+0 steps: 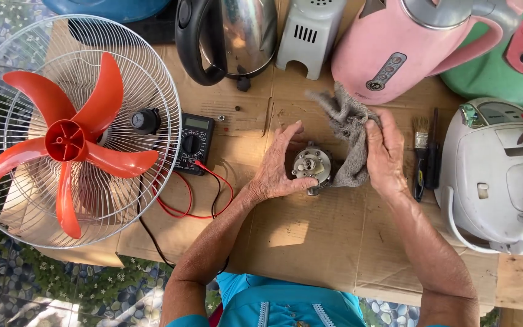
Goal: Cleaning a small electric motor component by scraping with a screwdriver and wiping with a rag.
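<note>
The left hand (279, 165) clasps the small metal motor (311, 165) on the cardboard (310, 242); the right hand (385, 154) pinches a grey rag (349, 130) against it. The motor looks dense and stiff, best gripped round its body; the rag is limp.

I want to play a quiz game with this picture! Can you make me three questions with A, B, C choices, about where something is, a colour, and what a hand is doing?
1. Where is the black meter?
A. Right beside the fan guard
B. On the white cooker
C. Under the pink kettle

2. What colour are the fan blades?
A. Blue
B. Orange-red
C. Green

3. What is the right hand doing?
A. Resting empty
B. Holding a brush
C. Holding a grey cloth against the small metal motor part

Answers: 1 A, it lies by the wire guard's right edge. 2 B, all blades are orange-red. 3 C, its grip is closed on the cloth while the left hand steadies the part.
</note>
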